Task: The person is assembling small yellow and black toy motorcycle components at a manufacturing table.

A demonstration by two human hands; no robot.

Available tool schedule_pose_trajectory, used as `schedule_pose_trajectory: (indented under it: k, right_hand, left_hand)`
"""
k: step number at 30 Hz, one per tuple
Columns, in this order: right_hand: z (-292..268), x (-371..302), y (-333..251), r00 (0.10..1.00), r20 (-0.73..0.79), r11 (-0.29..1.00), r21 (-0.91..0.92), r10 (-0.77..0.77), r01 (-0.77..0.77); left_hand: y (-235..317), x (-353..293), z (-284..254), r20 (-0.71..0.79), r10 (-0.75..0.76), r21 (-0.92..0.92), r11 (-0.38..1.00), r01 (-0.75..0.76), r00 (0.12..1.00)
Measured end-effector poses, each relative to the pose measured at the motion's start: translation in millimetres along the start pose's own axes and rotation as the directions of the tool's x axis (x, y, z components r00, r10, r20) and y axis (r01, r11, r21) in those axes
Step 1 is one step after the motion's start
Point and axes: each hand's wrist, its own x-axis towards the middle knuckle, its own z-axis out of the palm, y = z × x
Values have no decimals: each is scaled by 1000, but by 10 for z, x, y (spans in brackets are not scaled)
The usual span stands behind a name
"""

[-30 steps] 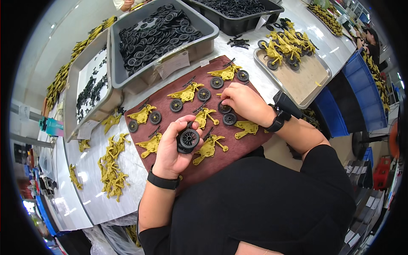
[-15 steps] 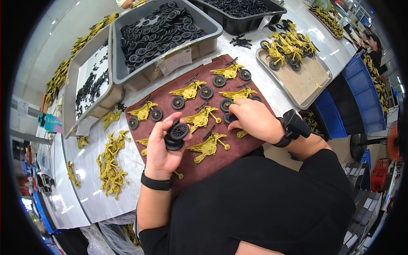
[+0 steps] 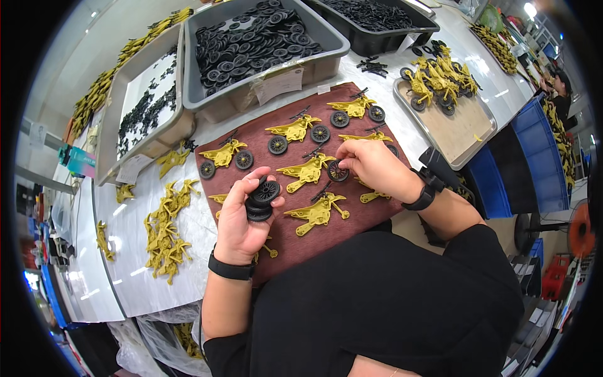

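Several black spoked toy wheels [image 3: 267, 192] are stacked in my left hand [image 3: 242, 217], its fingers curled around them over the near left of a brown cloth [image 3: 276, 256]. My right hand [image 3: 375, 166] pinches a single black wheel [image 3: 338, 171] at the right end of a yellow toy motorcycle frame [image 3: 306, 171] in the middle of the cloth. Nearer to me lies another yellow frame [image 3: 316, 213] with a black handlebar and no wheels. Farther back, yellow motorcycles [image 3: 290, 129] with two black wheels each lie in rows. My right fingers partly hide the wheel and a frame behind.
A grey bin of black wheels [image 3: 267, 83] stands behind the cloth, beside a tray of small black parts [image 3: 103, 157] and a black bin [image 3: 361, 43]. Loose yellow frames [image 3: 166, 229] lie at left. At right, a metal tray [image 3: 461, 135] bears wheeled motorcycles.
My right hand has brought the pinched wheel left, up against the middle frame's end. My left hand still holds its wheels. The whole view has shifted slightly.
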Motion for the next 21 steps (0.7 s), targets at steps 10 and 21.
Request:
schedule_pose_trajectory:
  k: [10, 21]
  right_hand:
    - [56, 28, 132, 999, 10, 997, -61, -42, 43]
    - [103, 48, 132, 988, 34, 980, -131, -149, 152]
  left_hand:
    - [-30, 12, -18, 9, -11, -5, 1000, 11, 1000]
    - [-58, 1, -10, -18, 0, 37, 999, 1, 1000]
